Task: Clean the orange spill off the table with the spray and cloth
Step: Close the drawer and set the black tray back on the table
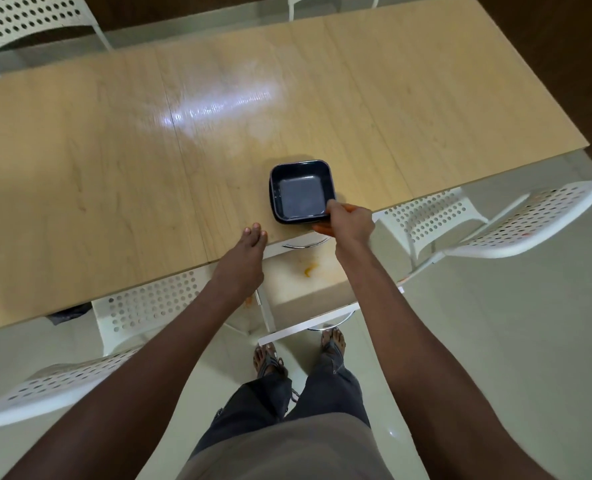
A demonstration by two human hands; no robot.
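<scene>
Right hand (351,221) grips dark square dish (301,192) at table (114,161) edge; left hand (244,252) flat on tabletop.

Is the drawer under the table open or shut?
Open: the drawer is pulled out from under the table, its orange-stained floor visible.

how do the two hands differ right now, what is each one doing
The left hand lies with straight fingers flat on the light wooden table edge, holding nothing. The right hand has curled fingers gripping the near right corner of the dark square dish. The left is apart from the dish; the right touches it. Both reach over the open white drawer with an orange stain.
</scene>
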